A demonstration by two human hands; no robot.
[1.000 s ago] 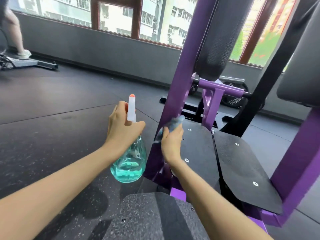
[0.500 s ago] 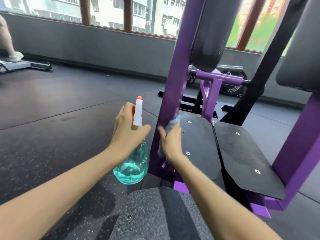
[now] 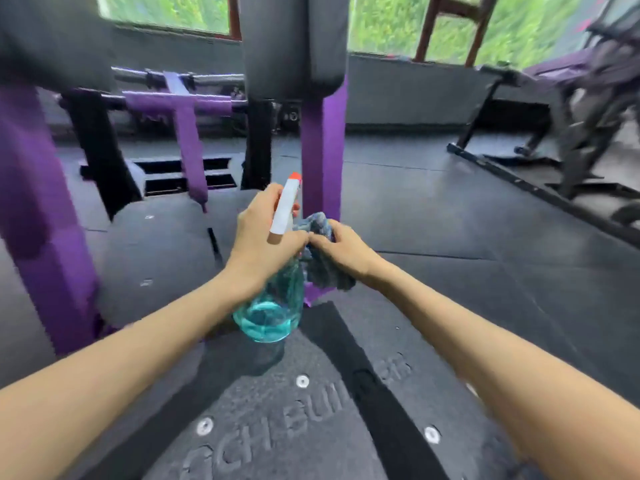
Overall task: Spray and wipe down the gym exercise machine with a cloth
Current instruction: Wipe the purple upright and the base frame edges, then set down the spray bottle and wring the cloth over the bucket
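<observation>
Fingers of the left hand [image 3: 263, 237] wrap the neck of the spray bottle [image 3: 270, 313], those of the right hand [image 3: 346, 252] clamp the bunched cloth [image 3: 325, 271] beside it before the purple upright [image 3: 322, 150], which I judge wants a light mist, then firm top-down wipes.

Reaching forward with the bare left forearm [image 3: 138, 344] and right forearm [image 3: 467, 334], converging toward the middle. Gripping the spray bottle [image 3: 273, 306] by its neck with the left hand [image 3: 263, 233], fingers curled. Pinching the cloth [image 3: 325, 271] with the right hand [image 3: 346, 249], just beside the left.
</observation>
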